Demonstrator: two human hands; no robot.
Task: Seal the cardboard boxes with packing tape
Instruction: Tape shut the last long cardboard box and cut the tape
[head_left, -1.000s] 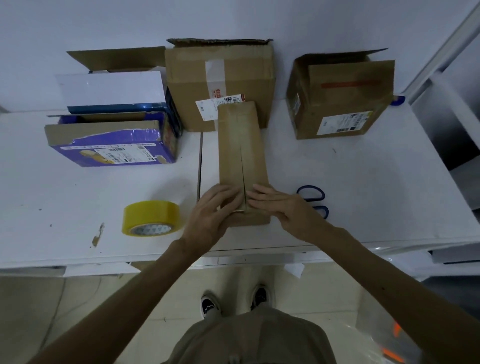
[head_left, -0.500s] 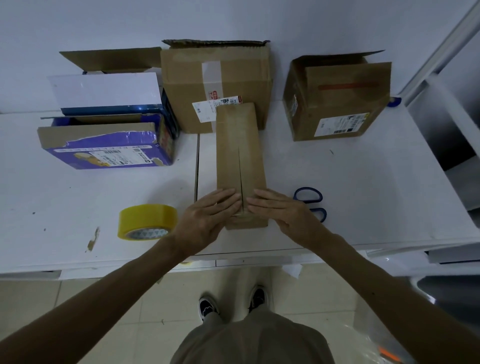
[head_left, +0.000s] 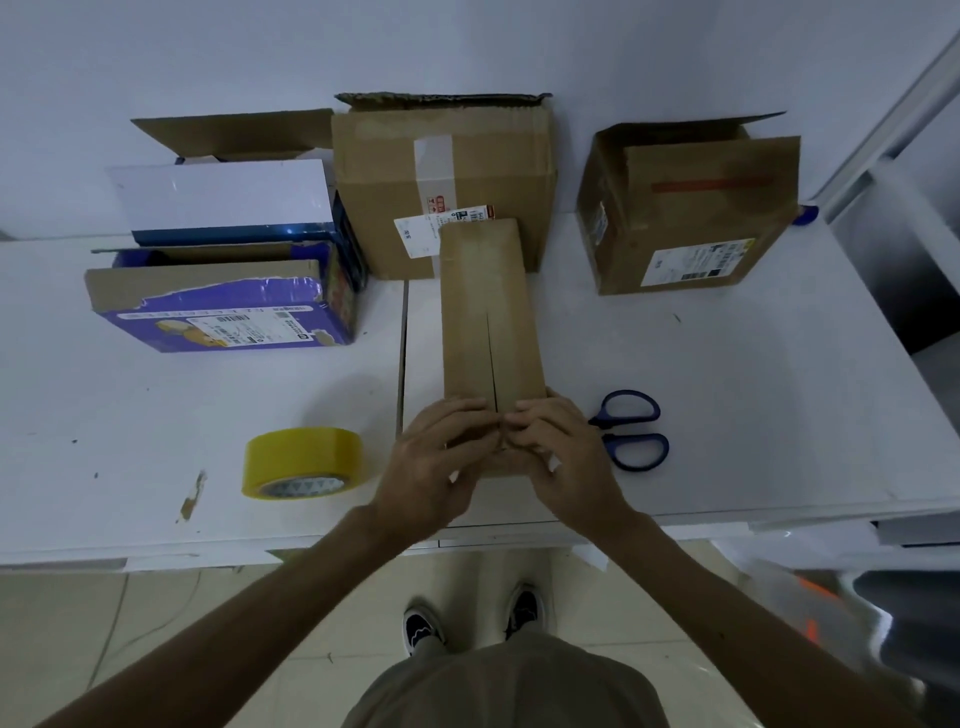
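Holding narrow box (head_left: 491, 312) flaps shut
My left hand (head_left: 436, 462) and right hand (head_left: 561, 462) grip its near end; I align the seam before taping.

Five cardboard boxes (head_left: 491, 312) (head_left: 441, 192) (head_left: 691, 218) (head_left: 223, 312) (head_left: 223, 202), one roll of yellow tape (head_left: 304, 462), one pair of scissors (head_left: 631, 428), two hands (head_left: 436, 467) (head_left: 563, 462).

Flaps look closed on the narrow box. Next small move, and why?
Probably the left hand lets go and reaches for the tape roll beside it, while the right hand holds the narrow box. The flaps meet at a visible slit, both hands grip its near end, and the roll lies on the left.
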